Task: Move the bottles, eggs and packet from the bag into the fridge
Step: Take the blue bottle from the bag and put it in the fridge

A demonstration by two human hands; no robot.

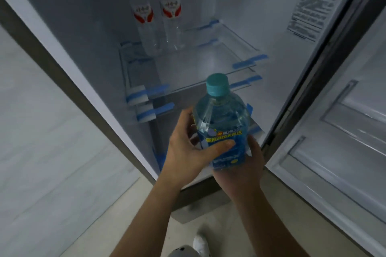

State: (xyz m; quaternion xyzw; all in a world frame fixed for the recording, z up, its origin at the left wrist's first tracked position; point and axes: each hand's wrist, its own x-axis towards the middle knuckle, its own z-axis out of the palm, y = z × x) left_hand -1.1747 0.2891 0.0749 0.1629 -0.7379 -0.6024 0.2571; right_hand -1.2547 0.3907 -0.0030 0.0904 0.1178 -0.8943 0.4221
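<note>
Both hands grip blue bottle before fridge.

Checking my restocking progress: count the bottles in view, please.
3. Two clear bottles with red-and-white labels stand side by side at the back left of a glass shelf: one, another. A blue bottle is held by both hands. None seem hidden.
</note>
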